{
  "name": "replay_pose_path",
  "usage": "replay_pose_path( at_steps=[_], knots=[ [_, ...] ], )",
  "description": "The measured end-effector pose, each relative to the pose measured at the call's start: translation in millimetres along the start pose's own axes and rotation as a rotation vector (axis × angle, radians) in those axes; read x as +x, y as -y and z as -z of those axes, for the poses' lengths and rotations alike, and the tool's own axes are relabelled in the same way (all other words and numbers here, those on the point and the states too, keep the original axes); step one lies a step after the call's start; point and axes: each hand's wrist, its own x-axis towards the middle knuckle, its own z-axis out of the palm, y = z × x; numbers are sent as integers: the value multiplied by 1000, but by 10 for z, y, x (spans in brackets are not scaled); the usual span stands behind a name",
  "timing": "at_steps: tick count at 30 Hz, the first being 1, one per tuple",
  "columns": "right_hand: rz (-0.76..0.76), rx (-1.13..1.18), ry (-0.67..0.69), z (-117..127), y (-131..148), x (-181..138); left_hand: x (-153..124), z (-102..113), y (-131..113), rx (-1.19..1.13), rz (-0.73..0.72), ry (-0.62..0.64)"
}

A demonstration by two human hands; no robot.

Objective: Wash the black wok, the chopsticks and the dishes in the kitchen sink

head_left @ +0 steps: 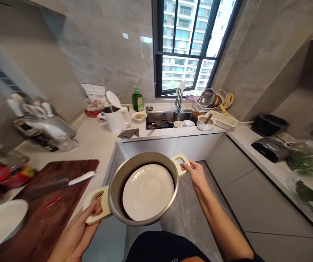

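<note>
On the table (pixel 98 140), the green pump bottle (pixel 137 102) by the sink (pixel 160 115) wears a pale label whose print is too small to read. The pale pouch (pixel 94 94) near the wall carries darker lettering and a reddish picture, the words blurred. A small light mark on the front of the grey appliance (pixel 269 149) at the right is likewise illegible, as is the pale emblem on the person's dark shirt (pixel 156 247).

Both hands are closed on a deep pot (pixel 152 157), one at each cream loop handle. The left hand (pixel 81 227) comes up from the lower left, its fingers showing through the loop of the left handle (pixel 106 203). The right hand (pixel 196 173) grips the right handle (pixel 178 168) with the thumb along its outer end; the bare forearm slants up from the lower right corner.

The pot is held in the air in front of the body, above the floor (pixel 191 214), its mouth tipped toward the person. A round white plate (pixel 148 193) shows inside it, within the rim. Left of the pot, a knife (pixel 81 179) lies on a dark red cutting board (pixel 77 191).
</note>
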Motion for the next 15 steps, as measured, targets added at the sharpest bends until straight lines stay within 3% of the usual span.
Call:
replay_pose_path(
  at_steps=[10,15],
  knots=[
    [-15,-103,-335,704,-106,2148,1913,-2437,28,81,135,285],
    [-66,-119,-422,990,-83,3084,2634,-3437,22,142,149,339]
  ],
)
